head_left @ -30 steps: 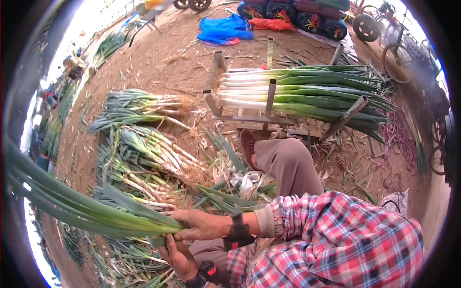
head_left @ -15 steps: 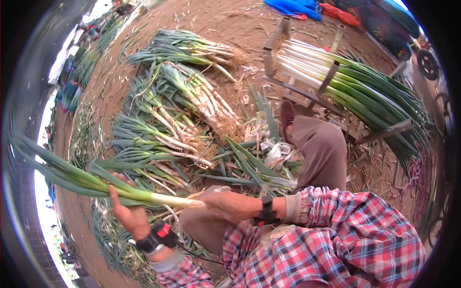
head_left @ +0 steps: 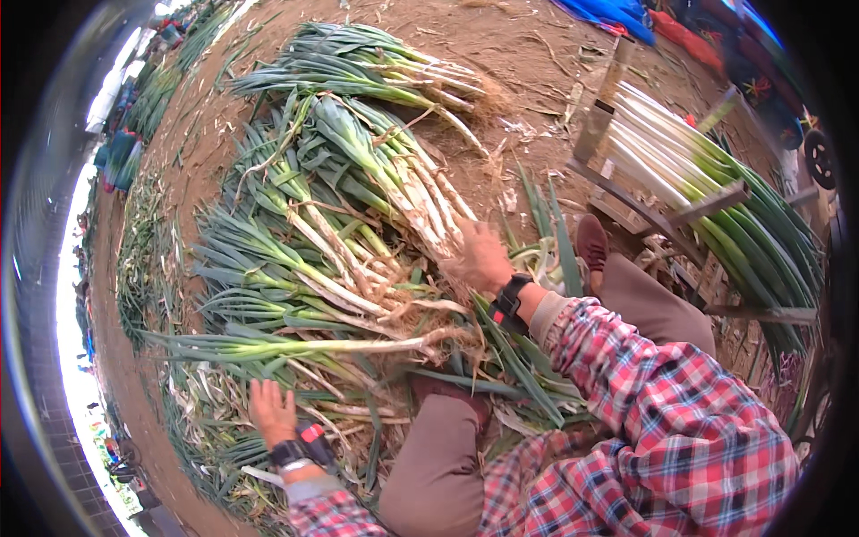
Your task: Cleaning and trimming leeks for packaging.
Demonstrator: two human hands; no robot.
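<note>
My left hand (head_left: 273, 412) is held low over the pile at the lower left, fingers spread and nothing in them. Just above it lies a single leek (head_left: 349, 345), its green leaves to the left and its rooty end to the right. My right hand (head_left: 483, 258) reaches out to the root ends of a bunch of leeks (head_left: 416, 192). Its fingers look stretched out against the pale shafts, and their tips are partly lost among the roots. More soil-stained leeks (head_left: 304, 277) with shaggy roots are heaped to the left of that hand.
Cleaned white-shafted leeks (head_left: 662, 148) rest in a wooden rack (head_left: 631, 197) at the right. Another untrimmed bunch (head_left: 376, 67) lies farther off on the brown soil (head_left: 528, 54). Cut green leaves (head_left: 528, 367) litter the ground beside my knees. Blue sheeting (head_left: 608, 16) lies at the far right.
The leek with the clean white shaft has left my hands. My right hand has moved forward to the bunch; my left has opened. The view has shifted, with the rack now farther right.
</note>
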